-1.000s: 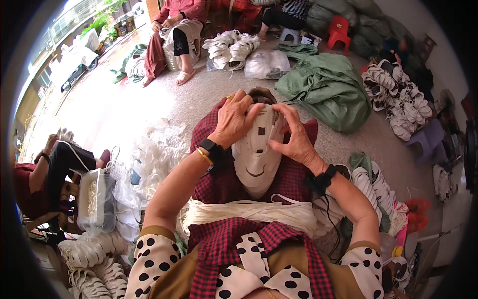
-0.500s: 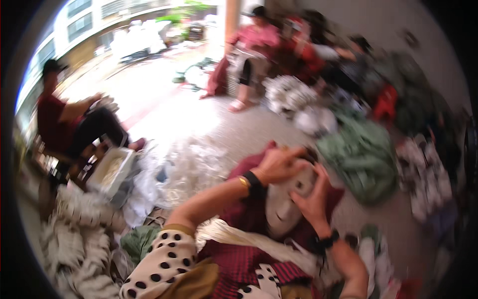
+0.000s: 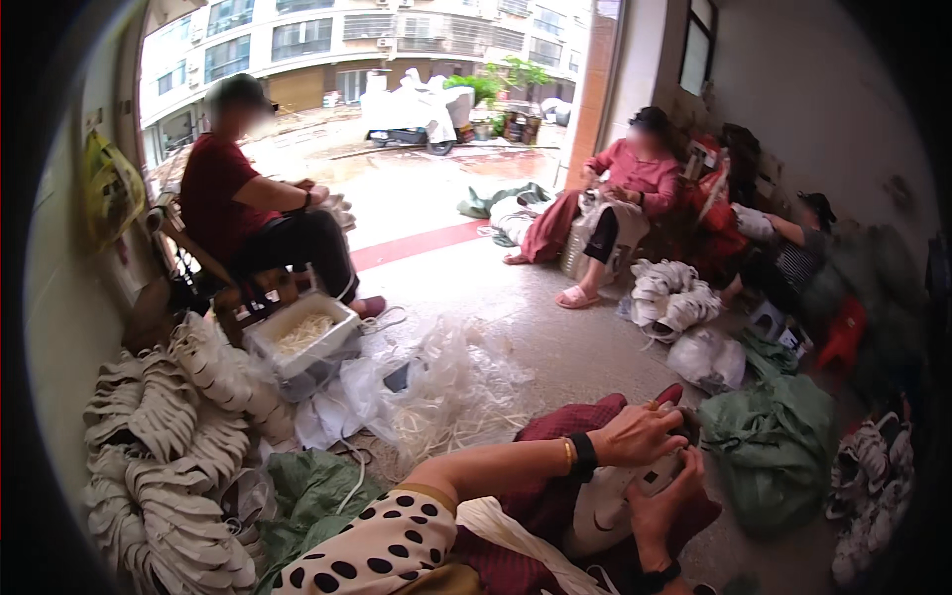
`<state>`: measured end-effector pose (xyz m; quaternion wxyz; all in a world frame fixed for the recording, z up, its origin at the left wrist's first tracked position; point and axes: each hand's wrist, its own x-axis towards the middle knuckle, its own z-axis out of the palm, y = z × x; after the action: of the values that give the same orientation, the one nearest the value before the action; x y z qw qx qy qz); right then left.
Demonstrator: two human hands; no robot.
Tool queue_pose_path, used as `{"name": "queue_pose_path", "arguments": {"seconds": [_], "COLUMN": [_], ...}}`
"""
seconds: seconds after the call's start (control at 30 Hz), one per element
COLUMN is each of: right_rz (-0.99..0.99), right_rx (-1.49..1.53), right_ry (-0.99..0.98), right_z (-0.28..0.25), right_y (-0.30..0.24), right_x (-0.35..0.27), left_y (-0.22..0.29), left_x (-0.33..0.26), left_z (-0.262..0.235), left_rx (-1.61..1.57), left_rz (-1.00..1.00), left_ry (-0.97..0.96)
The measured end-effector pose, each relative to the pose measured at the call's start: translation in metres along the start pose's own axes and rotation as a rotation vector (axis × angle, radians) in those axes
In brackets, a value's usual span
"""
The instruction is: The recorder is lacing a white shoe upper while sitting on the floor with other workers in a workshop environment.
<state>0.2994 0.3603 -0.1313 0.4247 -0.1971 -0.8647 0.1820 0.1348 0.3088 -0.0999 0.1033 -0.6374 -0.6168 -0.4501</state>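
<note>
A white shoe upper (image 3: 602,509) rests over my dark red-clad lap, with a small dark square mark on its side. My left hand (image 3: 640,436), a black band and gold bracelet at its wrist, is closed at the upper's far end; its fingertips are partly hidden. My right hand (image 3: 666,496) grips the upper's near right side, thumb against the surface and fingers close to the left hand's. Across my lap, beside the upper, lies a bundle of cream laces (image 3: 526,547). My left sleeve (image 3: 377,545) is cream with black dots.
Stacked white shoe uppers (image 3: 164,446) lie left, near a foam box (image 3: 302,332) of laces and clear plastic bags (image 3: 446,387). Green sacks (image 3: 769,441) and more shoes (image 3: 873,476) lie right. Seated co-workers include one in dark red (image 3: 233,188) and one in pink (image 3: 635,178).
The view has swung left and upward, so my hands and the shoe upper now appear lower and farther right. Both hands remain on the upper. The picture is sharper.
</note>
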Motion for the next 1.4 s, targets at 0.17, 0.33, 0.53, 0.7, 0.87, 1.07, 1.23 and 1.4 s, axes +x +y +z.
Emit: {"name": "queue_pose_path", "arguments": {"seconds": [0.17, 0.33, 0.53, 0.7, 0.87, 1.07, 1.23, 1.4], "right_rz": [-0.029, -0.030, 0.003, -0.055, -0.088, -0.116, -0.031, -0.114], "right_rx": [-0.013, -0.021, -0.007, -0.078, -0.111, -0.190, -0.208, -0.038], "right_ry": [-0.013, 0.028, -0.149, -0.109, -0.053, -0.003, -0.182, -0.092], "right_z": [0.003, 0.005, -0.027, -0.014, -0.003, -0.010, -0.033, -0.031], "right_y": [0.001, 0.001, -0.004, 0.000, 0.005, -0.004, -0.004, 0.007], "right_x": [-0.004, -0.007, -0.005, -0.008, -0.009, -0.011, -0.010, -0.020], "left_y": [0.008, 0.000, 0.005, 0.007, 0.021, 0.029, 0.037, 0.048], "left_x": [-0.004, -0.006, -0.009, -0.008, -0.021, -0.059, -0.081, -0.104], "left_z": [-0.011, 0.010, 0.025, 0.022, 0.000, 0.021, 0.013, 0.026], "left_rx": [0.063, 0.118, 0.149, 0.147, -0.072, -0.018, -0.229, 0.119], "left_rz": [-0.141, -0.132, -0.104, -0.127, -0.222, -0.084, -0.167, 0.075], "left_ry": [-0.104, 0.034, 0.127, 0.153, 0.159, 0.306, 0.234, -0.074]}}
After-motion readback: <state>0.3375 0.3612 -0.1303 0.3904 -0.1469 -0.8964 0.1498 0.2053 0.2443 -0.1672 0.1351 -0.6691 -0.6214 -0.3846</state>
